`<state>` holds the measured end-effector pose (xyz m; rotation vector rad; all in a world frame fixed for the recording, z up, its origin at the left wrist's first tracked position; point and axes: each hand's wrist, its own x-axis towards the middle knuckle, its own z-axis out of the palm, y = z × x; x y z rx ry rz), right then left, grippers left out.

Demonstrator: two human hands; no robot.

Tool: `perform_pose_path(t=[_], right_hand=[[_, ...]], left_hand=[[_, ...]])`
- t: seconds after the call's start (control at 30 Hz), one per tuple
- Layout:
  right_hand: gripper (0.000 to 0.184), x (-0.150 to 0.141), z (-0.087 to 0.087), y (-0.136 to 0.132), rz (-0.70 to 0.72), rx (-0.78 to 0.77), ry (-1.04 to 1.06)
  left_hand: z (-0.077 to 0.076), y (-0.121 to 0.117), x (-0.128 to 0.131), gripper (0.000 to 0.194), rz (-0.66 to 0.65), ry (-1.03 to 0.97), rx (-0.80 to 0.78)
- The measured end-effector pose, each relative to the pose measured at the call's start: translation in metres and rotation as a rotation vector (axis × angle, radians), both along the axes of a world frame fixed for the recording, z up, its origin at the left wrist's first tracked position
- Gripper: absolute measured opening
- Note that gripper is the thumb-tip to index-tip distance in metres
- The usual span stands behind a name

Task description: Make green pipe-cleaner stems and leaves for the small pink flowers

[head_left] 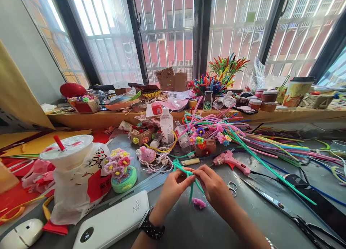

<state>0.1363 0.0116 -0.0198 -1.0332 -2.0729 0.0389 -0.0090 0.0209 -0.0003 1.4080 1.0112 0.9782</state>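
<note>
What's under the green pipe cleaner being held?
A pink fuzzy piece lies on the gray table below the green pipe cleaner; what the left hand and right hand cover is hidden.

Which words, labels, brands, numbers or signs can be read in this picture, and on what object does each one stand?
"35W", probably: white power bank, upside down; smaller print beside it is unreadable.
Its round display: lit digits, too blurred.
Clear bottle: dark characters on its label, too blurred.
White bag: dark print, and characters on its red patch, unreadable.
Window frame: tiny lettering, too small.
</note>
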Motion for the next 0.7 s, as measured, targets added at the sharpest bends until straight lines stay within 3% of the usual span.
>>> perform_pose_path(t=[0.37, 0.57, 0.7], right_hand=[[0.024, -0.002, -0.003, 0.000, 0.008, 0.009, -0.044], [0.023, -0.001, -0.002, 0.001, -0.002, -0.033, -0.058], [0.022, -0.002, -0.002, 0.001, 0.005, -0.021, -0.052]], left_hand=[[-0.004, 0.002, 0.000, 0.026, 0.003, 0.049, 0.021], [-0.009, 0.001, 0.004, 0.047, 0.070, -0.026, -0.002], [-0.010, 0.002, 0.003, 0.046, 0.099, -0.019, -0.013]])
